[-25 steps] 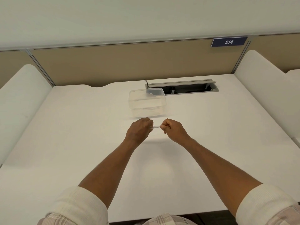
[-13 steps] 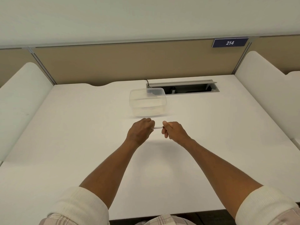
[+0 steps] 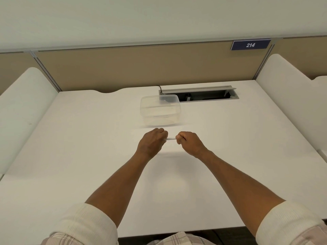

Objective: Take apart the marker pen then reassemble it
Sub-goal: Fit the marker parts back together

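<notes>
Marker pen [image 3: 171, 138] held level above the white desk [image 3: 88, 138], just in front of the clear plastic container [image 3: 160, 109] and apart from it. Only a short pale stretch of barrel visible, bridging the gap between two fists; both ends buried in the fingers, so cap and body not told apart. Left hand [image 3: 152, 143] curled closed round the pen's left end, knuckles up, thumb side turned toward the container. Right hand [image 3: 190, 143] likewise closed tight on the right end, fingers folded under, sitting just to the right of the left hand at the same height. Both forearms bare, reaching forward from rolled cream sleeves [image 3: 85, 225] at the near desk edge. Container lidless, nothing discernible inside, standing upright on the desk. Just behind and to the right of the container, an open cable hatch [image 3: 200, 95] sunk in the desk, grey flap raised, dark cord [image 3: 159, 88] running in at its left corner. Farther behind the container, a tan partition [image 3: 141, 68] carrying a blue plate marked 214 [image 3: 250, 45] toward the right.
</notes>
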The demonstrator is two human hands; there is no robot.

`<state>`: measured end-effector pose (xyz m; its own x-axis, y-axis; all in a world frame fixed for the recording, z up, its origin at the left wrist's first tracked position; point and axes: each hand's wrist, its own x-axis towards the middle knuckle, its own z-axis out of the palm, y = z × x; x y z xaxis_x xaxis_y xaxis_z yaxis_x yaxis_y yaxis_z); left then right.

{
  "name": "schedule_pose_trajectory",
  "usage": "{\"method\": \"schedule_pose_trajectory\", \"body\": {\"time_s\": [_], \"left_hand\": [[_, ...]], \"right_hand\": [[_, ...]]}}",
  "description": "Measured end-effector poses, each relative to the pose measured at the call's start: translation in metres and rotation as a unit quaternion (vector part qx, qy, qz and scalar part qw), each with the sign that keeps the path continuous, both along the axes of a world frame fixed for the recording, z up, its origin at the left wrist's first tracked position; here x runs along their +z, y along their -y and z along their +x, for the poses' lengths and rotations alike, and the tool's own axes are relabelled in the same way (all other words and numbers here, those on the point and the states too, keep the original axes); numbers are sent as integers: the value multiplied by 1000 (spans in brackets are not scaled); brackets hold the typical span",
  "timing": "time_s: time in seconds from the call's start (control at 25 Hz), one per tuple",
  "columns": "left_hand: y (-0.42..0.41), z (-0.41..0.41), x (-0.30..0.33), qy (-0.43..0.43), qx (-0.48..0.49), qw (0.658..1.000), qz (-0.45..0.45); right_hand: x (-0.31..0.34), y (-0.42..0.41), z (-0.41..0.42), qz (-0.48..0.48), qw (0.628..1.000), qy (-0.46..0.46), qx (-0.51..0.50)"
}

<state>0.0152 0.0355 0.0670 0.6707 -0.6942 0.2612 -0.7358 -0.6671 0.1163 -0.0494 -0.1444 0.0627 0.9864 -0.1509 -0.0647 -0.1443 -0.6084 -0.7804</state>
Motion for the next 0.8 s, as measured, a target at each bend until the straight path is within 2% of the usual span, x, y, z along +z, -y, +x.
{"method": "schedule_pose_trajectory", "body": {"time_s": [0.16, 0.28, 0.56, 0.72, 0.8], "left_hand": [[1, 1, 1, 21, -12, 1000, -2], [1, 0, -3, 40, -1, 999, 0], [10, 4, -16, 44, -7, 999, -20], [9, 10, -18, 24, 29, 996, -80], [6, 11, -15, 7, 84, 990, -109]], "right_hand": [[4, -3, 2, 80, 993, -87, -27], [6, 3, 6, 126, 981, -147, 2], [2, 4, 10, 29, 994, -95, 45], [-5, 8, 9, 47, 995, -91, 8], [-9, 11, 6, 57, 995, -84, -20]]}}
